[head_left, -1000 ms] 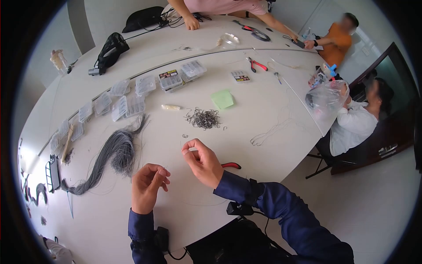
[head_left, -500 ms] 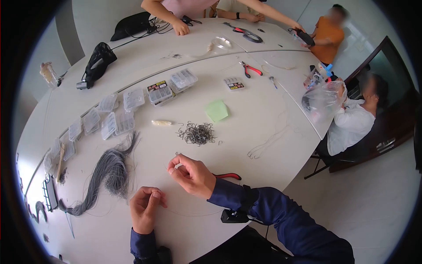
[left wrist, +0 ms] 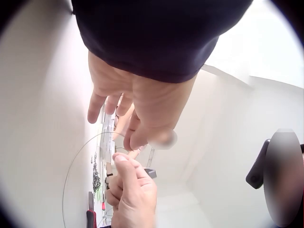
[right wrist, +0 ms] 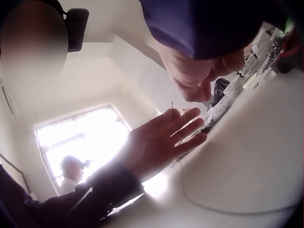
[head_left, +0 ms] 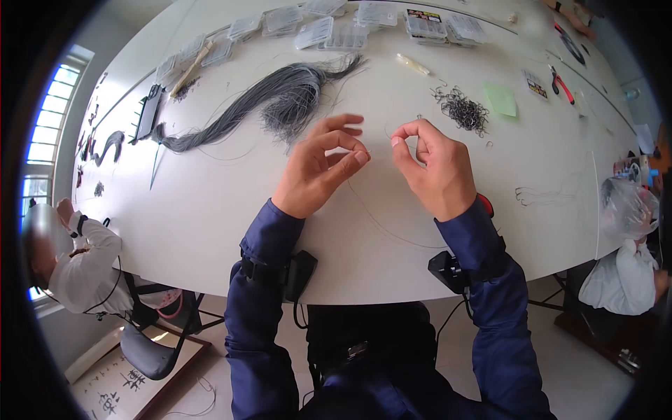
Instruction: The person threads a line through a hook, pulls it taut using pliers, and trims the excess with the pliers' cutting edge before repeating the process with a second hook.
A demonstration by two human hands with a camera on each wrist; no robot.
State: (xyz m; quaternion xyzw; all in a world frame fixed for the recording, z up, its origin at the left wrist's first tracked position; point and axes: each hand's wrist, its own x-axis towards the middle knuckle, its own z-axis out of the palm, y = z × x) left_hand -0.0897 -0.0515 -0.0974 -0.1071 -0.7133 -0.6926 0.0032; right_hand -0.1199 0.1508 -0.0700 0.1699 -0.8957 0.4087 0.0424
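My left hand (head_left: 318, 171) is raised over the white table (head_left: 392, 273), thumb and index pinching a thin grey line (head_left: 378, 224), its other fingers spread. The line loops down to the right; in the left wrist view the line (left wrist: 65, 180) makes a wide arc. Facing it across a small gap, my right hand (head_left: 437, 168) has thumb and index pinched together, with a tiny dark piece (head_left: 420, 117) showing at the fingertips, too small to identify. In the right wrist view a short thin tip (right wrist: 172, 104) rises from the left fingertips.
Beyond the hands lie a bundle of grey strands (head_left: 245, 115), clear plastic boxes (head_left: 346, 36), a pile of dark hooks (head_left: 460, 110) and a green paper (head_left: 501, 100). A red handle (head_left: 484, 205) shows beside the right wrist. People sit at both sides.
The head view has swung left, bringing in the window side. My left hand's outer fingers have spread from their earlier curl; both hands keep their fingertips pinched.
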